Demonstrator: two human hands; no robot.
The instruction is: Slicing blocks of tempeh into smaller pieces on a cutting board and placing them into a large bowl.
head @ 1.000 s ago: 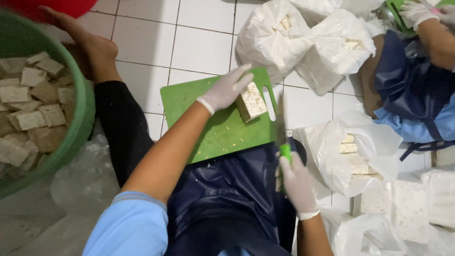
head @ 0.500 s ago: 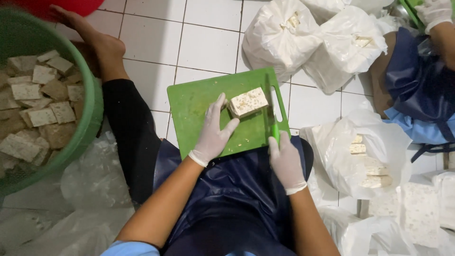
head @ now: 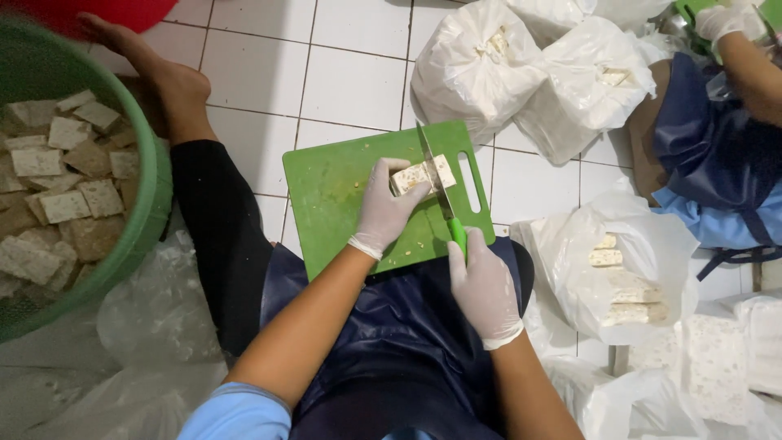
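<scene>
Soft, even indoor light falls from above, fairly bright, and the white floor tiles point(head: 342, 73) give back a mild sheen without harsh glare. Shadows are faint, gathering under the green cutting board point(head: 342, 195) and along the dark apron point(head: 391, 350). The centre is fairly sharp, while the white plastic bags point(head: 570, 90) look slightly washed out and the edges soften and bend a little

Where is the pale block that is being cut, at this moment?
In the head view, the pale block lies on the green cutting board, near its right side, under the left hand; the knife held by the right hand crosses it.
</scene>
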